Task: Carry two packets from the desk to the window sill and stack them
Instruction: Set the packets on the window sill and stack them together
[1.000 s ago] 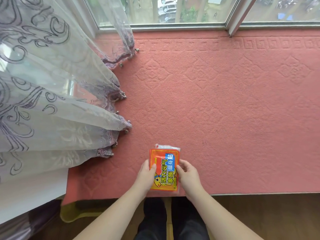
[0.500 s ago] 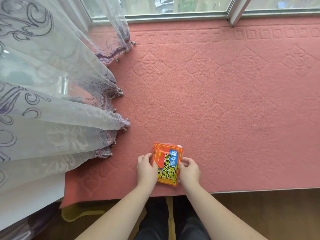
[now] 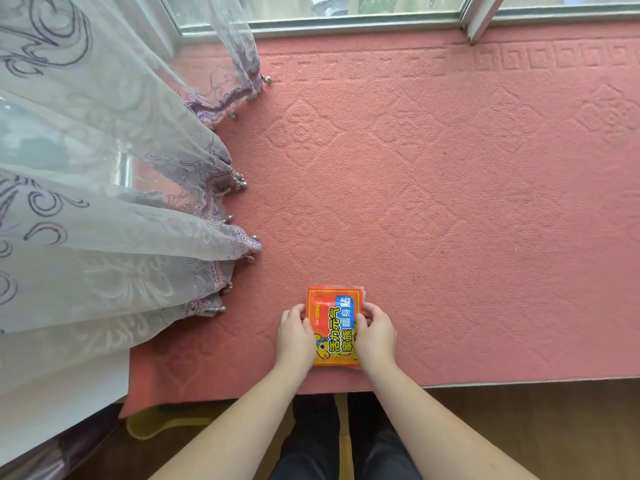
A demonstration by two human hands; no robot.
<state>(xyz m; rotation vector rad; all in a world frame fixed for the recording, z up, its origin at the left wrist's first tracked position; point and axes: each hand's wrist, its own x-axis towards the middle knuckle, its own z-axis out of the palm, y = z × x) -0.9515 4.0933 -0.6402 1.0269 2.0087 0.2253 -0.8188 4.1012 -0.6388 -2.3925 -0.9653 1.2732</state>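
An orange packet (image 3: 334, 323) with yellow and blue print lies flat on the pink window sill mat (image 3: 450, 220), near its front edge. A thin sliver of a second packet (image 3: 362, 293) shows under its far right corner, so the two lie one on the other. My left hand (image 3: 295, 336) presses against the left side of the stack, fingers curled on its edge. My right hand (image 3: 375, 336) holds the right side the same way, thumb on the top face.
A sheer patterned curtain (image 3: 114, 202) with beaded hem hangs over the left part of the sill. The window frame (image 3: 346, 24) runs along the back. Below the sill's front edge are the wooden floor (image 3: 536, 427) and my legs.
The lower packet stuck out beyond the top one a second ago; now the two are nearly flush. Both hands have slid forward along the sides of the stack.
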